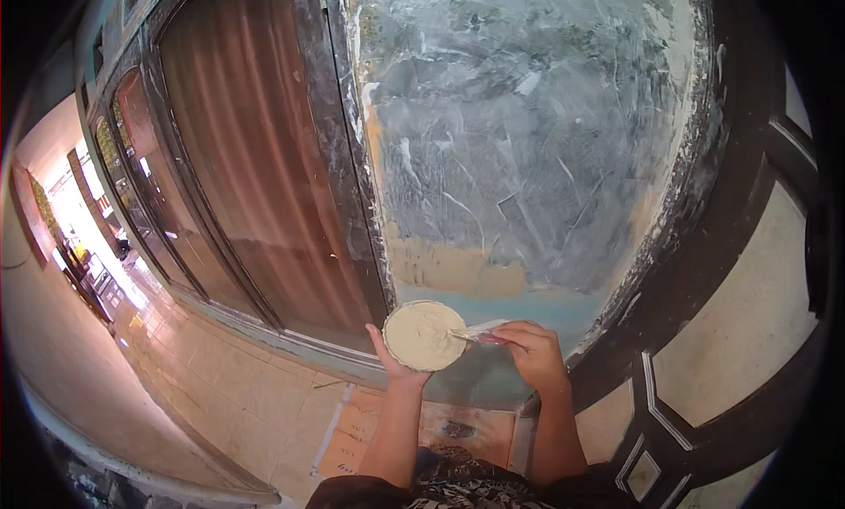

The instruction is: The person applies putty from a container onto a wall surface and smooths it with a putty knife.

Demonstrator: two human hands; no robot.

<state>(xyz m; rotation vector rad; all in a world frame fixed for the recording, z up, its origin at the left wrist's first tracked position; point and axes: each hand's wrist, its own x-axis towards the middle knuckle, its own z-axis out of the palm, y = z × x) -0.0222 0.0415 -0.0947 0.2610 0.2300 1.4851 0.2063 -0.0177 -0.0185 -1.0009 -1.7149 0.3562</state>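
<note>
The grey-smeared wall (519, 139) was bounded on the left by a dark window frame (339, 130) and on the right by a dark upright (744, 130), both edges being streaked with white. Open room was left over the tiled floor (246, 403) to the left, while the right side was closed in by a panelled door (739, 306) near the right forearm. An orange-brown sheet (352, 403) was spread beneath the arms. A round tub (385, 343) was held up in front of the wall's lower left corner, cradled in the left grip (400, 368), whose farther fingers were hidden. It was filled nearly to the rim with cream paste (418, 333), smooth on the left, lumpy and furrowed on the right. A spreading tool (481, 336) with a reddish handle was pinched narrowly in the right grip (537, 355), its tip set against the paste
</note>
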